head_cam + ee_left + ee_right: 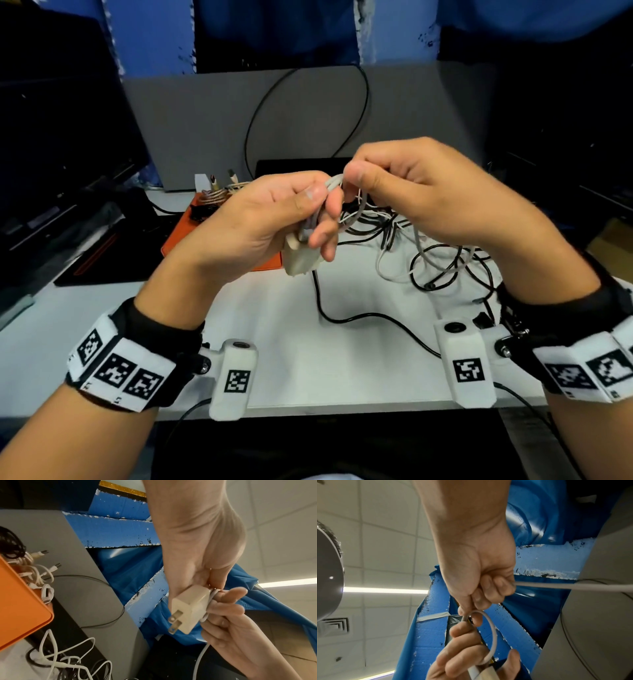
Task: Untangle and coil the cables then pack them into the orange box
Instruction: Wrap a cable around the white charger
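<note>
**White cable being looped above the bench**

Blue sheeting backs the white bench (291, 342). Above it, the left hand (260, 222) grips a plug (188, 609) and white cable (493, 635) coils; the right hand (421, 192) pinches a loop. Tangled cables (442, 253) lie right; the orange box (20, 608), far left, holds coiled cables.

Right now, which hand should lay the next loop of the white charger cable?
Probably the right hand: it pinches the free white cable running to the tangle, while the left hand is occupied holding the plug adapter and the loops.
</note>
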### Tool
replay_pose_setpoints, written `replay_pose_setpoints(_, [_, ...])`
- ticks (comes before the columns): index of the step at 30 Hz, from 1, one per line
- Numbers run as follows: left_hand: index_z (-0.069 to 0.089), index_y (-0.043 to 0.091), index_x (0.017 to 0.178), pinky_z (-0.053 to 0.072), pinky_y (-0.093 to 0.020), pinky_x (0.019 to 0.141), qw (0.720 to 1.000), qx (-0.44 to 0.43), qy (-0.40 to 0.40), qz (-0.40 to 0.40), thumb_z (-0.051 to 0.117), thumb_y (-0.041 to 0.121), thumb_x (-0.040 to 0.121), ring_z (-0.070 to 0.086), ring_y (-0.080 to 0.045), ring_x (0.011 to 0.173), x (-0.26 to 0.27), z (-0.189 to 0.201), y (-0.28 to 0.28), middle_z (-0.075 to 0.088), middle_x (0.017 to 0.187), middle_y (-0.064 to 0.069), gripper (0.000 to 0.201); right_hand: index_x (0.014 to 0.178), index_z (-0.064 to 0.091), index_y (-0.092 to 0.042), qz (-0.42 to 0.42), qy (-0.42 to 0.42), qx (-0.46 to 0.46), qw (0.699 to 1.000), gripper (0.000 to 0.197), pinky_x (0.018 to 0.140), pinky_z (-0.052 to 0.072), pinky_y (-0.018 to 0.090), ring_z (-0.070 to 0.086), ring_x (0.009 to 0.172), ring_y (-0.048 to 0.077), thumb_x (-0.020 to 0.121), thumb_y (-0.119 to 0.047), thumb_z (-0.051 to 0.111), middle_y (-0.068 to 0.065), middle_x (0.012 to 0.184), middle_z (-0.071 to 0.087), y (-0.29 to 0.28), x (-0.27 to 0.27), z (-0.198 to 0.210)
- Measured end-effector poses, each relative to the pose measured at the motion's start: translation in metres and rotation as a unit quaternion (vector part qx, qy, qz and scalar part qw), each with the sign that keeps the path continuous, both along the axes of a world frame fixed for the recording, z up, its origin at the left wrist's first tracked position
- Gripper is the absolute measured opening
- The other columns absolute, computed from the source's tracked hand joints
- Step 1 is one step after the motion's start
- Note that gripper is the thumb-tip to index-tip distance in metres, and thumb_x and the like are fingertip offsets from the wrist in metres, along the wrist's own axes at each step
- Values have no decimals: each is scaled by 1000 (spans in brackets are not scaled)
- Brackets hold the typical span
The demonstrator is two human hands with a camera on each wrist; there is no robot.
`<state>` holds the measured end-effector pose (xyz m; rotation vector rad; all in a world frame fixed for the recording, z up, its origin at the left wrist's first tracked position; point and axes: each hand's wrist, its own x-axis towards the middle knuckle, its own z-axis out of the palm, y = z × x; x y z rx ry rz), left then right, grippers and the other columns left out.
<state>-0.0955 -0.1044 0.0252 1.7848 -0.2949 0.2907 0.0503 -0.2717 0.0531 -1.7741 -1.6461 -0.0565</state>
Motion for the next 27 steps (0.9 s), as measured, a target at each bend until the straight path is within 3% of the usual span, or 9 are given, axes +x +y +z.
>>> replay_pose_setpoints(3, [56, 14, 87, 48, -29, 70, 1000, -24, 0, 5, 35, 25, 105, 58, -24, 62, 2, 2, -3, 49, 59, 0, 30, 83, 70, -20, -27, 9, 71, 997, 34, 60, 41, 39, 52, 62, 28, 105, -42, 56, 13, 67, 60, 1, 0, 0])
replay_pose_setpoints(6, [51, 12, 83, 47, -27, 64, 997, -69, 26, 4, 32, 26, 106, 53, -24, 53, 0, 2, 0, 39, 51, 1, 33, 84, 71, -18, -28, 20, 67, 997, 34, 52, 30, 24, 38, 53, 9, 105, -40, 57, -4, 56, 45, 6, -1, -3])
replay_pose_setpoints(8, [53, 13, 84, 53, -38, 76, 995, -92, 29, 1, 35, 27, 106, 55, -20, 50, -1, 1, 2, 39, 48, 5, 32, 89, 71, -18, -33, 8, 60, 998, 30, 54, 33, 24, 41, 55, 8, 106, -38, 56, -4, 59, 47, 7, 2, -4])
replay_pose_setpoints(10, [61, 10, 96, 47, -59, 100, 993, -121, 4, -2, 40, 26, 104, 60, -17, 52, -2, 3, 2, 44, 49, 7, 28, 95, 73, -21, -47, 13, 121, 992, 24, 61, 41, 34, 52, 63, 16, 105, -35, 57, 1, 69, 61, 9, 7, -4])
replay_pose_setpoints(14, [52, -4, 132, 43, -55, 113, 983, -176, -53, -2, 33, 24, 106, 71, -9, 70, -3, 10, 4, 61, 62, 10, 42, 104, 75, -25, -106, 36, 198, 974, 20, 60, 39, 32, 46, 59, 6, 105, -35, 57, -4, 65, 55, 16, 15, -11])
replay_pose_setpoints(18, [33, -7, 150, 43, -55, 113, 945, -307, -110, 34, 26, 29, 111, 73, -3, 91, -1, 14, 18, 75, 82, 13, 53, 127, 67, -37, -124, 19, -45, 991, 27, 51, 42, 27, 53, 45, 4, 110, -37, 45, -6, 61, 61, 23, 22, -23])
replay_pose_setpoints(21, [55, 8, 134, 41, -55, 115, 907, -393, -137, 70, 32, 31, 111, 72, -4, 102, 2, 14, 29, 77, 93, 13, 40, 113, 68, -34, -58, -21, -192, 980, 29, 60, 42, 30, 53, 55, 1, 110, -42, 41, -20, 61, 59, 27, 10, -31])
replay_pose_setpoints(23, [64, 15, 116, 47, -47, 109, 917, -349, -127, 149, 36, 30, 111, 72, -8, 102, 7, 10, 32, 76, 101, 9, 33, 99, 68, -37, -10, -53, -204, 978, 25, 64, 44, 32, 53, 62, 4, 109, -41, 46, -20, 65, 60, 27, 0, -32])
replay_pose_setpoints(27, [54, 15, 124, 53, -32, 95, 951, -31, -111, 287, 36, 23, 113, 76, -20, 97, 16, -2, 22, 78, 102, -2, 23, 108, 71, -18, 18, -82, -167, 982, 25, 68, 46, 41, 53, 67, 19, 104, -37, 57, 3, 71, 61, 25, -9, -26])
